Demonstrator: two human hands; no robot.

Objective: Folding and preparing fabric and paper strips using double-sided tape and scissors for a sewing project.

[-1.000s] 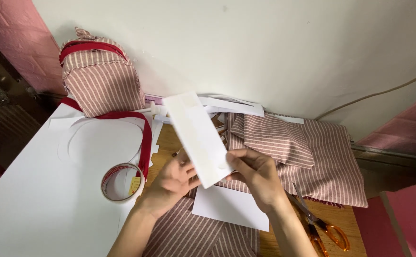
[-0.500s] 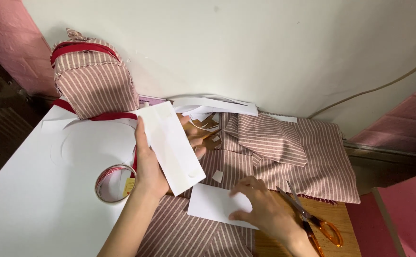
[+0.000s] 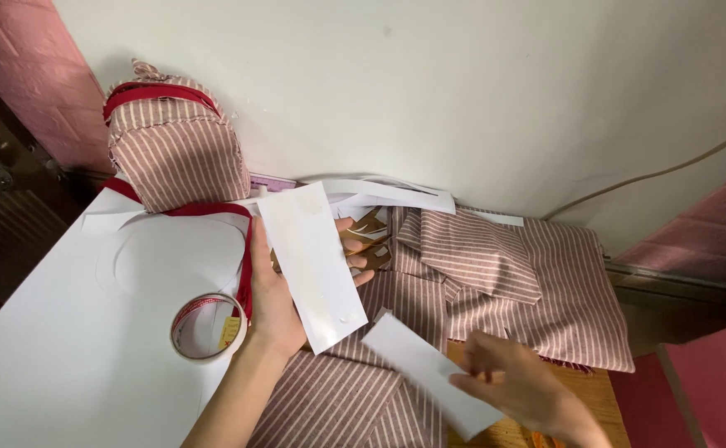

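Head view, looking down on the work: the left hand (image 3: 284,303) is raised off the table, fingers spread behind a long white card strip (image 3: 311,265) that it pinches upright and tilted, its top end leaning away from the person. The right hand (image 3: 516,386) is lower and nearer the person, fingers curled on the near end of a second white strip (image 3: 425,373) that lies slanted across the striped fabric (image 3: 512,282).

From where I stand, the held strip looks the likelier to slip: the grip sits at its lower half only, so the free top could flop or bend. The strip under the right hand rests on loose, rumpled cloth, and a tug could drag the folds with it or crease the card.

Both strips are plain, stiff-looking and glossy, with clean straight edges; the raised one shows faint shiny spots near its lower corner.

Just left of the left wrist sits a roll of tape (image 3: 205,328) on a large white sheet (image 3: 56,348). Beyond that hand stands a small striped backpack (image 3: 176,149) with red trim, and paper offcuts (image 3: 388,195) lie past its fingertips.
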